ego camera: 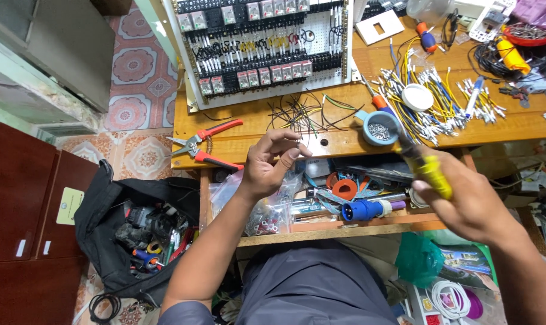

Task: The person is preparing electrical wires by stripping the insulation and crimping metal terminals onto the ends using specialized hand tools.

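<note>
My left hand (270, 164) is raised over the front edge of the wooden workbench (345, 141), fingers pinched on a small thin piece that is too small to identify. My right hand (468, 198) grips a tool with a yellow and black handle (426, 168), its tip pointing up-left toward a small blue cup of metal bits (379, 127). A pile of short dark wires (300, 114) lies just beyond my left hand. Behind it leans a white panel of relays and terminal blocks (264, 45).
Red-handled cutters (207, 144) lie at the bench's left end. Yellow and white wires with ferrules (435, 99) spread at the right, beside a white tape roll (417, 96). The open drawer holds a blue plug (360, 210) and bags. A black tool bag (141, 235) sits on the floor.
</note>
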